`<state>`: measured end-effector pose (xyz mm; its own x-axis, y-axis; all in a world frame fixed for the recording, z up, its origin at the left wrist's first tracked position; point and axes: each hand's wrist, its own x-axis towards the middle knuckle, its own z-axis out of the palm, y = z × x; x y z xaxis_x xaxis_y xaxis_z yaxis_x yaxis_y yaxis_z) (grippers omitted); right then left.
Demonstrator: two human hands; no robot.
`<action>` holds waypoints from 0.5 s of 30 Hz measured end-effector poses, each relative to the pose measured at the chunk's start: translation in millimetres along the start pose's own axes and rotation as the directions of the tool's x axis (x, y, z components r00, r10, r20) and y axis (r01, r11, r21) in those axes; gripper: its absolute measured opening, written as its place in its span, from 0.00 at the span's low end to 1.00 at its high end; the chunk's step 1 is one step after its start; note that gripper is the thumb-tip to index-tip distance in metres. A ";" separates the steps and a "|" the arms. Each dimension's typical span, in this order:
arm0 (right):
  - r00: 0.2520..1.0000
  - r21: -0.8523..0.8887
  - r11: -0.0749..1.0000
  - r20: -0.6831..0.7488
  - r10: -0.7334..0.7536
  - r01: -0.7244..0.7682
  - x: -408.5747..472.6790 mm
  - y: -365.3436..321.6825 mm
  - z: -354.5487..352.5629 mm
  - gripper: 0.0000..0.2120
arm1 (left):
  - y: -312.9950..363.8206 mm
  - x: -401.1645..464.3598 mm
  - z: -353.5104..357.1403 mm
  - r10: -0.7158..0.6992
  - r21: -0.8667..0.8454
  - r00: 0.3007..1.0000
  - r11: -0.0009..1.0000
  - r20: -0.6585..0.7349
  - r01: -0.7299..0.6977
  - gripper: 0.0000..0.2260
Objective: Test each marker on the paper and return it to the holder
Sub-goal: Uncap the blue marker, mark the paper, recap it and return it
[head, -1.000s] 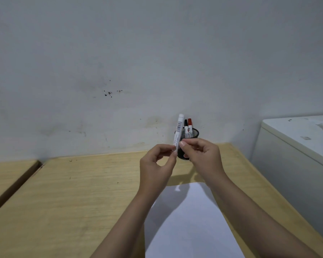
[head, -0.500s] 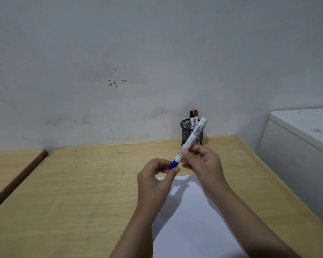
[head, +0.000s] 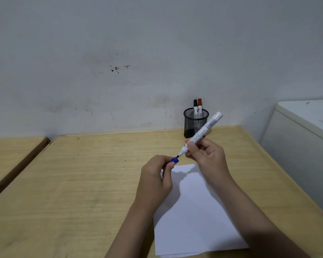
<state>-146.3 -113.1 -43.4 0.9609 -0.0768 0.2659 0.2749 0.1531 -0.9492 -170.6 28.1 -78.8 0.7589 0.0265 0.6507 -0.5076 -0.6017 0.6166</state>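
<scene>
My right hand grips a white marker by its lower barrel, tilted with its dark tip pointing down-left. The marker's blue cap is off and pinched in the fingers of my left hand, just below the tip. Both hands hover over the far end of a white sheet of paper lying on the wooden desk. A black mesh holder stands at the back by the wall, with a black-capped marker and a red-capped marker upright in it.
A white cabinet stands close against the desk's right side. A second wooden desk lies to the left across a narrow gap. A grey wall runs right behind the holder.
The blue cap has come off the marker: my left hand pulled it down-left while my right hand kept the barrel. The tip is now bare. The camera has tilted downward a little.
</scene>
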 end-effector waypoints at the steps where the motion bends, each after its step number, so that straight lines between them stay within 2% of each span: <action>1: 1.000 0.011 1.000 -0.013 -0.002 0.002 2.3 -2.2 -1.4 0.04 | -0.6 2.1 -2.0 -0.011 -0.011 1.000 1.000 -0.011 0.010 0.05; 4: 0.999 -0.002 1.000 -0.042 0.003 -0.003 7.8 -5.0 -5.7 0.05 | -6.0 14.4 -10.8 -0.099 -0.032 0.995 0.995 -0.027 0.098 0.04; 6: 0.999 -0.022 0.999 -0.046 0.023 -0.024 8.9 -4.4 -7.8 0.08 | -15.0 26.4 -17.3 -0.221 -0.041 0.975 0.974 0.013 0.221 0.05; 9: 0.998 -0.040 0.998 -0.042 0.050 -0.052 7.7 -2.8 -10.8 0.07 | -32.5 47.2 -23.2 -0.386 -0.010 0.916 0.921 0.109 0.389 0.06; 12: 0.997 -0.058 0.996 -0.032 0.067 -0.069 7.7 -0.8 -12.5 0.04 | -47.4 64.0 -22.0 -0.490 0.142 0.839 0.872 0.237 0.469 0.07; 15: 0.996 -0.086 0.993 -0.019 0.082 -0.083 8.1 0.6 -12.7 0.03 | -58.7 74.8 -17.0 -0.529 0.289 0.779 0.846 0.337 0.449 0.08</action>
<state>-138.8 -126.1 -44.0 0.9795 -0.0828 0.1838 0.1900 0.0741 -0.9790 -91.0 79.0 -58.8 0.9970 0.0700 0.0319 0.0291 -0.7276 0.6854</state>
